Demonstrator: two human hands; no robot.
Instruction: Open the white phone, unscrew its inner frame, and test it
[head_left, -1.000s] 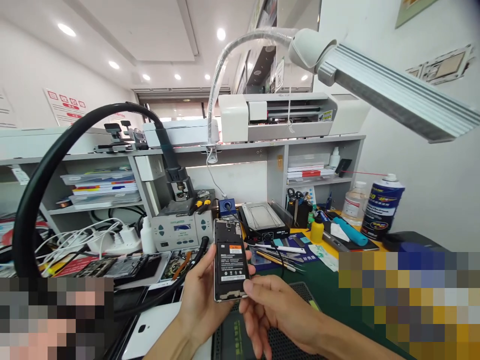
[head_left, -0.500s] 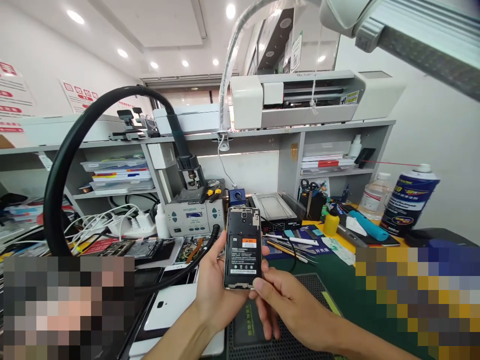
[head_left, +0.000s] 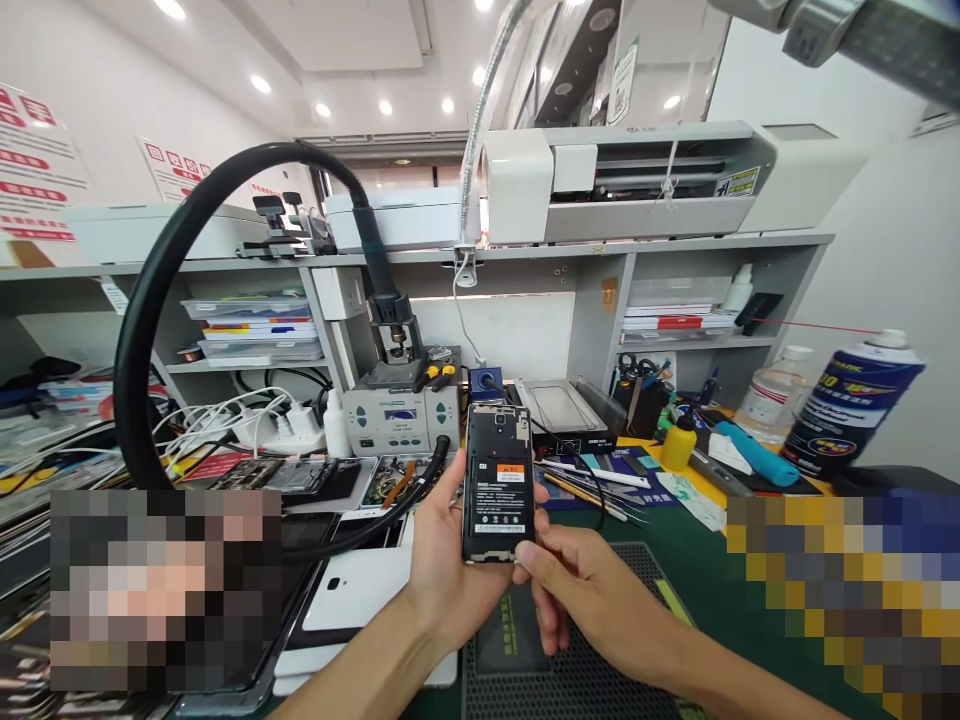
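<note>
Two bare hands share one slim black smartphone with its back cover off (head_left: 487, 432); the left hand (head_left: 439, 575) cradles it from the left side and from behind, fingertips showing along its far edge, while the right hand (head_left: 596, 585) pinches its lower right corner between thumb and forefinger, the other fingers loosely curled beneath. Over the last second this hold has stayed the same; mainly the viewpoint has turned, pushing the silver lamp head (head_left: 814, 30) towards the upper right corner. That suggests a moment of steadying or inspecting rather than of dismantling, since the black battery with an orange label (head_left: 499, 500) remains seated in the phone. The phone lies in the left palm, tilted towards the viewer, above the far edge of a black perforated mat (head_left: 574, 688) on the green worktop (head_left: 709, 570). Beyond, left of the phone, lies a flat white-backed device (head_left: 360, 595); farther off stand a grey hot-air station with a small display (head_left: 401, 425) and, on the shelf, a long white machine (head_left: 517, 185).
</note>
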